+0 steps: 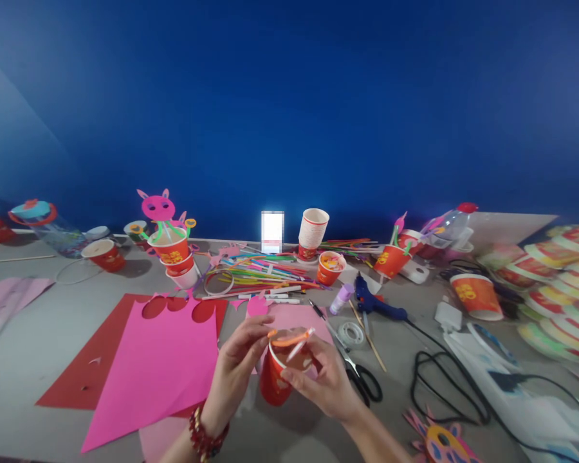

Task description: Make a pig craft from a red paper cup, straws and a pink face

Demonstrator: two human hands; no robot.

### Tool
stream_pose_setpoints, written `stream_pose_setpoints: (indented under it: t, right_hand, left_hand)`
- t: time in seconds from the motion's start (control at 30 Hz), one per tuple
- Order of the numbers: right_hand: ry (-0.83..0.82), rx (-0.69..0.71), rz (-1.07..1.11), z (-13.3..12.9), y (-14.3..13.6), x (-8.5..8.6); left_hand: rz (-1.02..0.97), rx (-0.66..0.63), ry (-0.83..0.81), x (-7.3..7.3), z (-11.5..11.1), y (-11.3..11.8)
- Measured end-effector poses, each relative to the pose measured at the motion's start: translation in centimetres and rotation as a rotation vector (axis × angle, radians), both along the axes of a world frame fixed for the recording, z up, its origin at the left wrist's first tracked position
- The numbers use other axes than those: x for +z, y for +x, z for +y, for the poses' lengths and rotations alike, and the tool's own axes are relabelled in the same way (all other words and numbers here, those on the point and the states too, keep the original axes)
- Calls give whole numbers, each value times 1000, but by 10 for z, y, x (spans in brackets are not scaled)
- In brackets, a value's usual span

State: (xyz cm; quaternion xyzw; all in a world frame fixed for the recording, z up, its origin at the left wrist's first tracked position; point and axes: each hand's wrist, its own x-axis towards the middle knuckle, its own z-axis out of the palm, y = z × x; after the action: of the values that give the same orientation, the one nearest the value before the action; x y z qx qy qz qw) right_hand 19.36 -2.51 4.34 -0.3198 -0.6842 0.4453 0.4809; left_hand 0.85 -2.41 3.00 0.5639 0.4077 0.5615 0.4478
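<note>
A red paper cup (273, 384) with its white rim tipped toward me is between my two hands, just above the table. Across its mouth runs an orange pipe cleaner (291, 338), with a small whitish piece near its right end. My left hand (241, 357) pinches the pipe cleaner's left end at the rim; its wrist wears a red bead bracelet. My right hand (325, 379) grips the cup's right side, thumb on the front, fingers beside the pipe cleaner's right end. Part of the cup is hidden behind that hand.
Pink paper (159, 366) lies over red paper on the left. Scissors (361, 379), a tape roll (352, 333) and a blue glue gun (379, 305) with a looping cord are on the right. Pipe cleaners (265, 270) and stacked cups (313, 228) stand behind.
</note>
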Motion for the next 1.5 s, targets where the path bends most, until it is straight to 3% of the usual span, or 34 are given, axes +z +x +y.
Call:
stream_pose_setpoints:
  t: [0.1, 0.3, 0.4, 0.47, 0.57, 0.67, 0.77, 0.93, 1.13, 1.33, 1.5]
  right_hand:
    - [14, -41, 19, 0, 0, 1]
    - [60, -82, 64, 0, 3, 3]
    - [25, -75, 42, -2, 6, 4]
    - [-4, -37, 12, -2, 9, 5]
    - [-25, -34, 18, -1, 14, 9]
    - [10, -90, 50, 1, 17, 10]
    - [70, -126, 18, 3, 16, 9]
    - [74, -233, -31, 8, 12, 4]
    - [110, -387, -91, 6, 11, 4]
    - [-178, -360, -3, 5, 7, 4]
    - [-232, -408, 11, 9, 5, 0]
  left_hand:
    - [128, 27, 88, -2, -4, 0]
    - [208, -223, 174, -12, -18, 3]
    - [270, -221, 174, -15, -19, 6]
    - [241, -175, 110, -14, -18, 6]
    - [18, -163, -96, -3, -15, 4]
    - [-213, -207, -343, 13, -9, -1]
    - [-259, -310, -409, 24, 0, -6]
    - [-155, -452, -260, 13, 9, -2]
    - [-18, -454, -72, -8, 6, 7]
    - [70, -413, 24, -11, 0, 5]
    - [78, -379, 9, -15, -3, 7]
